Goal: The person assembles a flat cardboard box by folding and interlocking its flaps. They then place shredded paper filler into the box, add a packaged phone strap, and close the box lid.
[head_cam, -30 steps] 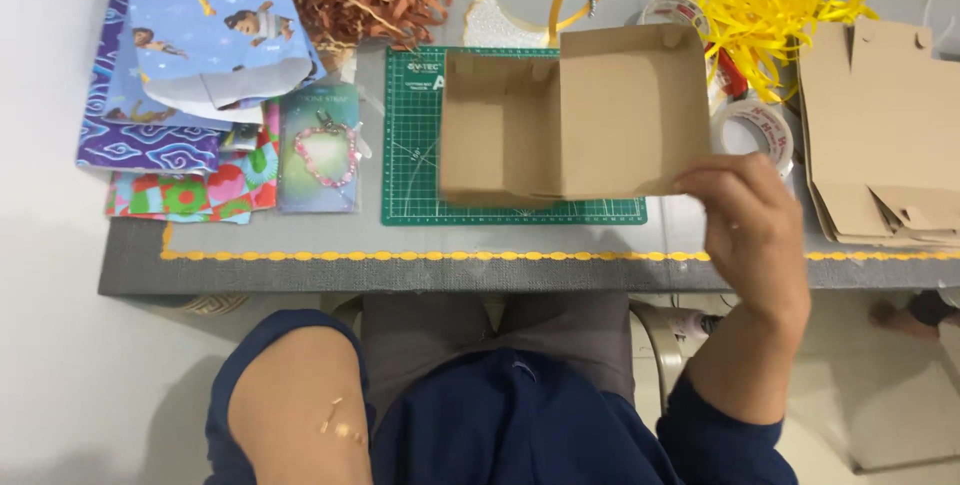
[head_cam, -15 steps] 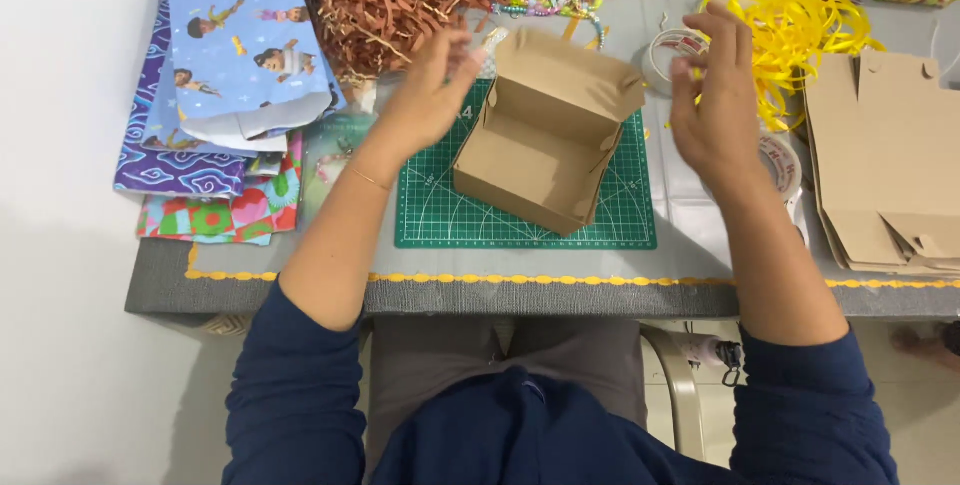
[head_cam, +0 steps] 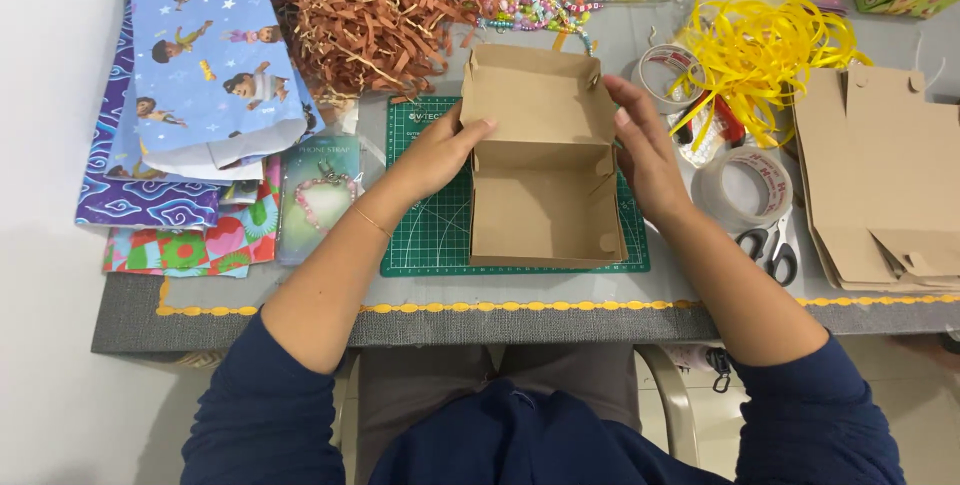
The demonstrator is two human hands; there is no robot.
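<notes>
Box: 1 brown cardboard box [head_cam: 545, 170] stood open on green cutting mat [head_cam: 430, 225] | left hand [head_cam: 440, 150] and right hand [head_cam: 645, 150] pressed flat on its sides, fingers extended | Done: box folded up | Left: unfilled, lid unclosed

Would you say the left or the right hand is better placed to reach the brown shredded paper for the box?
Probably the left hand: it rests on the box side nearest the brown shredded paper; the right hand would cross over.
</notes>
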